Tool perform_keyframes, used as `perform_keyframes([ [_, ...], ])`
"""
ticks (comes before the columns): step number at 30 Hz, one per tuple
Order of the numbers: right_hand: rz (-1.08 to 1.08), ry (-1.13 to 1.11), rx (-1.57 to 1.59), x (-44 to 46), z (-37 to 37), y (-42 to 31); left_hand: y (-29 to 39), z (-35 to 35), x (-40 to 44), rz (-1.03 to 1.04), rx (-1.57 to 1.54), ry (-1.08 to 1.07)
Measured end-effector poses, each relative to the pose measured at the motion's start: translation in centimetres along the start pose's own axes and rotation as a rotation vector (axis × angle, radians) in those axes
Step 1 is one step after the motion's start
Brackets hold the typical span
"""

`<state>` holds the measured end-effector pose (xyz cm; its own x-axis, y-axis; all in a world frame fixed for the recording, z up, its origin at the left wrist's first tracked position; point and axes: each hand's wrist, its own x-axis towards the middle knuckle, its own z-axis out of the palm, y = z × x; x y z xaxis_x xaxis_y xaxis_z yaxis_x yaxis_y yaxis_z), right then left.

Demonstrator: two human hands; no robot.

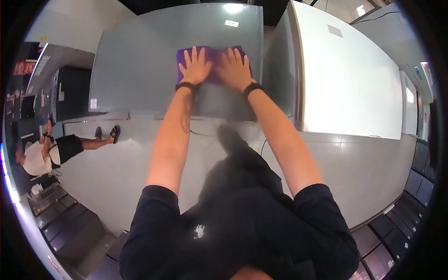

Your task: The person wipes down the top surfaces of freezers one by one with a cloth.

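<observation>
A purple cloth (213, 77) lies flat on a glossy grey surface (135, 70). On its left part rests my left hand (196, 67), fingers spread and pointing away from me. My right hand (234, 69) lies on the right part of the cloth, its fingers apart and somewhat blurred. The two hands are side by side with a small gap between the thumbs. A dark band is round each wrist.
To the right stands a large white panel (352, 79) with a grey label. A small white label (231, 24) is at the grey surface's far edge. Another person (39, 156) is at the far left. Dark boxes (77, 231) stand at lower left.
</observation>
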<state>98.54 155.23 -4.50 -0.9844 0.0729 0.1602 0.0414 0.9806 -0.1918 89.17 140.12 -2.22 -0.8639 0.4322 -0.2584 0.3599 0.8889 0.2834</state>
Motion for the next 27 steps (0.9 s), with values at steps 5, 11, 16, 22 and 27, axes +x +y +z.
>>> perform_keyframes([
  [5, -0.022, 0.071, 0.040, -10.1, -2.3, -2.1, 1.9, 3.1, -9.3, 0.016, 0.017, 0.003],
  [11, 0.019, 0.099, 0.226, -19.2, -5.6, -4.0, 5.2, 7.8, -16.5, 0.188, 0.026, 0.421],
  [16, 0.001, -0.010, 0.499, -25.1, -6.5, -0.7, 8.8, 12.0, -21.5, 0.265, -0.343, 0.382],
  [22, 0.114, -0.187, 0.487, -34.1, -17.1, 8.2, 14.0, 12.4, -28.7, 0.437, -0.472, 0.210],
  [27, 0.093, -0.184, 0.344, -35.5, -23.1, 13.8, 23.4, 4.6, -29.5, 0.516, -0.382, 0.141],
])
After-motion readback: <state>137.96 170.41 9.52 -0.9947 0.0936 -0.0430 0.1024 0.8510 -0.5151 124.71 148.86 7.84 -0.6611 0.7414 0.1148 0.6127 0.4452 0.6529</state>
